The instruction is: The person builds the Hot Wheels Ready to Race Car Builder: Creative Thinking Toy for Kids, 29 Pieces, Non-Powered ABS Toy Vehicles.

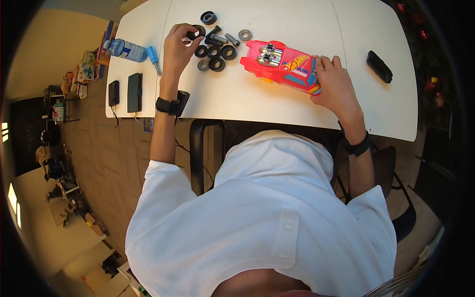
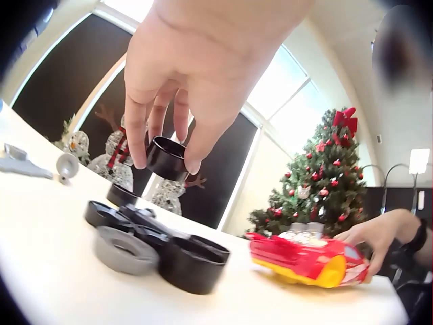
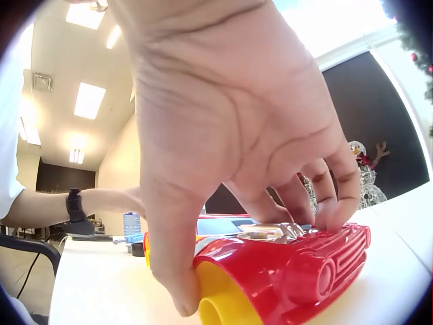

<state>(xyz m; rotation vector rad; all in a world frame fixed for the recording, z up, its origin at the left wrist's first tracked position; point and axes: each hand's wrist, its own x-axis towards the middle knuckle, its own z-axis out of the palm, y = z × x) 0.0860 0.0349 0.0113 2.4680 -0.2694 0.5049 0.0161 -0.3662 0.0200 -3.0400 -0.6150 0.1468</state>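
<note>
In the left wrist view the left hand (image 2: 196,74) pinches a black ring (image 2: 167,159) between thumb and fingers, lifted above the table. Under it lie several more black rings (image 2: 193,263), a grey ring (image 2: 125,250) and dark bolts. The head view has the left hand (image 1: 178,49) at the upper left of this group, with grey bolts (image 1: 232,39) beside the rings. A red toy car (image 1: 292,69) lies to the right, its chrome engine (image 1: 269,54) facing up. Fingers and thumb of the right hand (image 1: 337,89) grip the car's right end; the right wrist view shows the thumb beside a yellow wheel part (image 3: 226,301).
On the white table (image 1: 222,99), a water bottle (image 1: 127,50), a blue screwdriver (image 1: 154,59), a dark green case (image 1: 134,92) and a black phone-like device (image 1: 114,93) lie at the left. A black pouch (image 1: 379,67) lies at the right.
</note>
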